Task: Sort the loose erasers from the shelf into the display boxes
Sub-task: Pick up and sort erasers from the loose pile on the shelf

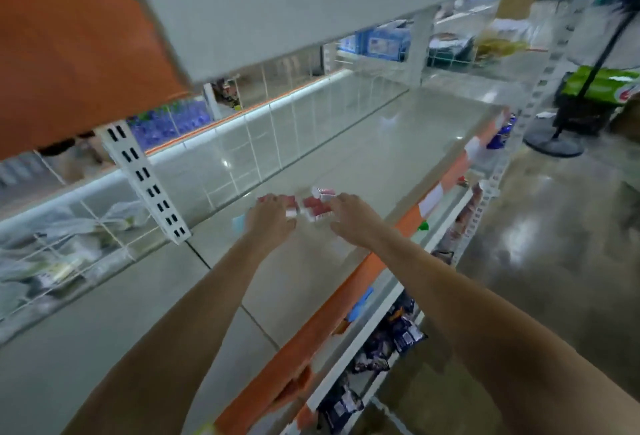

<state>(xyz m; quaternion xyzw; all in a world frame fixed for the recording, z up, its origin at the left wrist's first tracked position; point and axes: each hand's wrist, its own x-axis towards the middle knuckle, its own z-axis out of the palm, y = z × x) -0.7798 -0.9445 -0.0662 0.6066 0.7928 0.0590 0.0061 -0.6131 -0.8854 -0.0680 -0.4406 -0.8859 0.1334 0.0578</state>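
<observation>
Several small red and white erasers (313,207) lie in a loose heap on the pale shelf board (398,150). My left hand (272,221) reaches over the left side of the heap, its fingers curled down onto the erasers there. My right hand (349,214) reaches in from the right, its fingertips at one eraser (325,193) at the top of the heap. The picture is blurred, so I cannot tell how firmly either hand holds. A pale blue object (239,223) peeks out left of my left hand. No display box shows clearly.
An upper shelf (277,11) with an orange edge strip overhangs at the top left. A white slotted bracket (145,181) stands to the left. A wire grid backs the shelf. Packaged goods (398,334) fill the lower shelf. A fan stand base (554,145) sits on the floor at right.
</observation>
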